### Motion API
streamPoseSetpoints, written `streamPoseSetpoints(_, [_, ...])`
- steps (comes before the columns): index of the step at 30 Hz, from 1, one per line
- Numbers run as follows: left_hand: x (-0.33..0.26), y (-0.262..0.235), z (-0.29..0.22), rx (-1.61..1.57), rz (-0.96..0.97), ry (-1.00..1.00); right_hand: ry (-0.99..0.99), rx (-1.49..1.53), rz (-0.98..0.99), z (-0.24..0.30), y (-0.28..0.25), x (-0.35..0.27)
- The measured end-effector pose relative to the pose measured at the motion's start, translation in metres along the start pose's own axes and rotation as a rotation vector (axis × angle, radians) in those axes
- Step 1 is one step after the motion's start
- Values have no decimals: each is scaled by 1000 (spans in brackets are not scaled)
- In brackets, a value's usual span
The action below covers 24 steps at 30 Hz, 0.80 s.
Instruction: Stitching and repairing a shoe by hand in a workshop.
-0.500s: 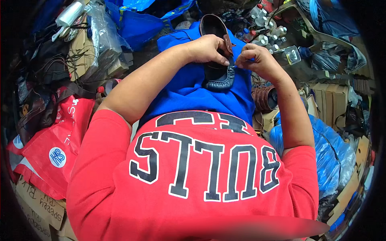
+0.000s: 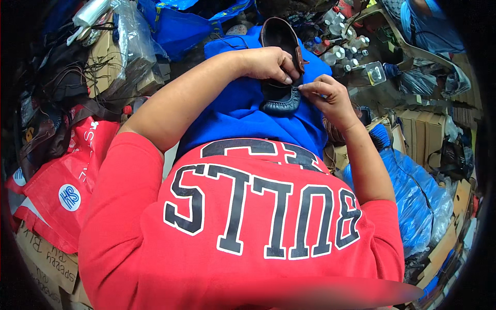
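Shoe: just one, dark, between both sets of fingers
Left fingers: clamped on it, kinda blocking the middle
Right fingers: pinched together at its edge, can't tell on what
Blue cloth: one, under the fingers
Bottles: bunch past the right fingers, too jumbled to count
Red bag: one, way left

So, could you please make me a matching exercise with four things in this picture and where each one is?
Things:
1. shoe
2. red bag
3. bottles
4. blue cloth

Places:
A. upper right of the picture
B. beneath the shoe
C. held by the left hand
D. left side of the picture

Pairs: 1-C, 2-D, 3-A, 4-B
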<state>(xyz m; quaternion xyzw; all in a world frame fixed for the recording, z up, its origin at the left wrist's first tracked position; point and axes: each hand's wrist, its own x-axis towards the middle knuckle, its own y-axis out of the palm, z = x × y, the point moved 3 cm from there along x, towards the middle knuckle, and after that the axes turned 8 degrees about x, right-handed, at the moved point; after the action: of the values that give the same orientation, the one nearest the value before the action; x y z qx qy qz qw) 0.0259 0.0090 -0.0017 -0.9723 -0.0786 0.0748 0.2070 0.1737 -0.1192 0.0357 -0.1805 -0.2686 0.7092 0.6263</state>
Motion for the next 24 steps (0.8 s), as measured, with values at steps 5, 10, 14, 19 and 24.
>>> streamPoseSetpoints(5, [2,2,-3,80,153,-29,-17,-93,42,13,-3,2])
streamPoseSetpoints(10, [1,3,-7,117,178,1,-86,-330,166,28,-5,9])
streamPoseSetpoints(14, [0,2,-13,162,216,-14,-122,-655,272,59,3,22])
streamPoseSetpoints(19, [3,3,-4,356,72,30,-151,-824,349,55,23,27])
streamPoseSetpoints(24, [4,-2,3,283,-40,-18,41,-458,247,38,10,24])
